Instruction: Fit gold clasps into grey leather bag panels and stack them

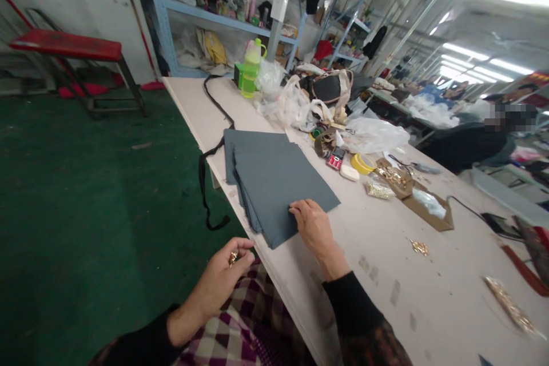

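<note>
A stack of dark grey-blue sheets point(274, 174) lies near the table's left edge, its layers slightly fanned out. On the top sheet's near part rests my right hand point(313, 226), thumb and fingers pinched together; whatever they may hold is too small to make out. My left hand point(227, 274) hovers over my lap beside the table edge, fingers curled around several small gold metal pieces point(233, 258). More gold pieces point(419, 247) lie loose on the table to the right.
The pale table point(364, 309) carries a cardboard box point(429, 211), yellow tape point(362, 163), a red phone point(335, 158), plastic bags point(295, 103) and a green bottle point(250, 68). A black strap point(203, 183) hangs over the left edge. A red stool point(66, 46) and a person point(467, 146) are beyond.
</note>
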Demonstrator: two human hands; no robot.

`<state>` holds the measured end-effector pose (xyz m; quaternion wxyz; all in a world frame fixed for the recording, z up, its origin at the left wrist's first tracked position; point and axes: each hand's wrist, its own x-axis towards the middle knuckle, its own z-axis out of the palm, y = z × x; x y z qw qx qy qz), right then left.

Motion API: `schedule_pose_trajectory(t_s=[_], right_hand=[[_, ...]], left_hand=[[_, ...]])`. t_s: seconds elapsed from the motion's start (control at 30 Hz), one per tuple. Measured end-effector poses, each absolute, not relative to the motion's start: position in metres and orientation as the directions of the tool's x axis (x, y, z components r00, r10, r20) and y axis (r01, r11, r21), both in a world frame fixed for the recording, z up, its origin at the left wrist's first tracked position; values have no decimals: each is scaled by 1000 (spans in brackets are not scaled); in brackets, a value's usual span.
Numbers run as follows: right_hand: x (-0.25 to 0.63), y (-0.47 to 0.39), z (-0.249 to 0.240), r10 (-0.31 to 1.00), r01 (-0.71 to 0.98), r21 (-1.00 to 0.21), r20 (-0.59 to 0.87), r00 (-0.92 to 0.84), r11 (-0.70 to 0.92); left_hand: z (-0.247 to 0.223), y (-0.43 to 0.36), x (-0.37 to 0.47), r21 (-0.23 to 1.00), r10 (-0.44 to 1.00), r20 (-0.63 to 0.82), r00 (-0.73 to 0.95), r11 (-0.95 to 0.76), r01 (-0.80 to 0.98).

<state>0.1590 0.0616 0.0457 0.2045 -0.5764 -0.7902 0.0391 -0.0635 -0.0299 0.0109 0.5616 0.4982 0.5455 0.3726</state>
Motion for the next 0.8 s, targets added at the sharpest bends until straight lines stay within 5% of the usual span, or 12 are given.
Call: schedule_pose_trajectory(t_s=[0.17,0.33,0.53,0.63,0.8], right_hand=[[172,9,68,920,861,-346,15,-392,372],[192,-43,81,818,694,-692,-274,-505,197],[196,-45,53,947,270,-930,-292,-135,-249],[191,-37,44,942,96,-945,-320,-97,-312],[183,-33,45,932,87,-946,-324,-165,-313]], left_hand=[[11,-34,-60,974,962,-217,167,224,-28],[17,-50,-51,892,902,-332,275,395,-220],[28,-52,-40,791,847,-414,333,516,-330],[37,-48,-35,771,822,-480,306,561,-300],[36,-43,-31,731,730,-561,389,658,-181]])
